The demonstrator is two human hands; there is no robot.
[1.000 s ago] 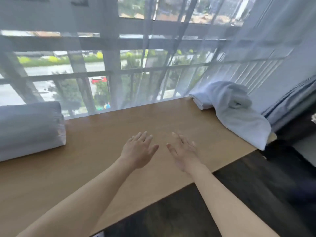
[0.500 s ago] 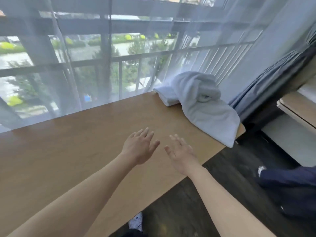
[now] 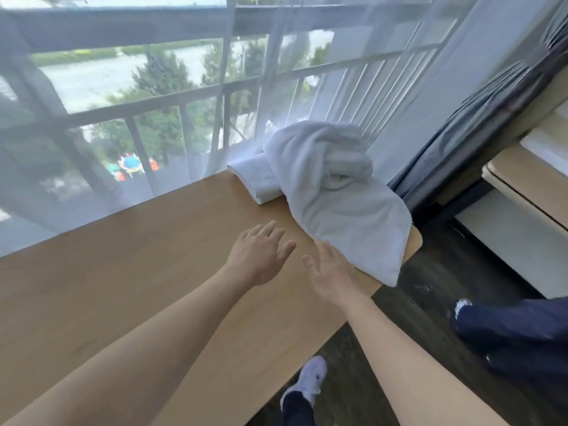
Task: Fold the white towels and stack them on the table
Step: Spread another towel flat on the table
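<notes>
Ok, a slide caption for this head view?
Both hands open over the table, right hand at the edge of a crumpled towel.

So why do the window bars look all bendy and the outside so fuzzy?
In the head view, the wide-angle lens bows the window bars toward the edges. A sheer curtain veils the outside, so the trees look hazy. Daylight comes in through it and lights the towel, the table and both hands softly, with faint shadows.

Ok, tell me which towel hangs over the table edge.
The crumpled towel, draped past the table corner by the right hand. The folded towel behind it lies flat, fully on the tabletop.
</notes>
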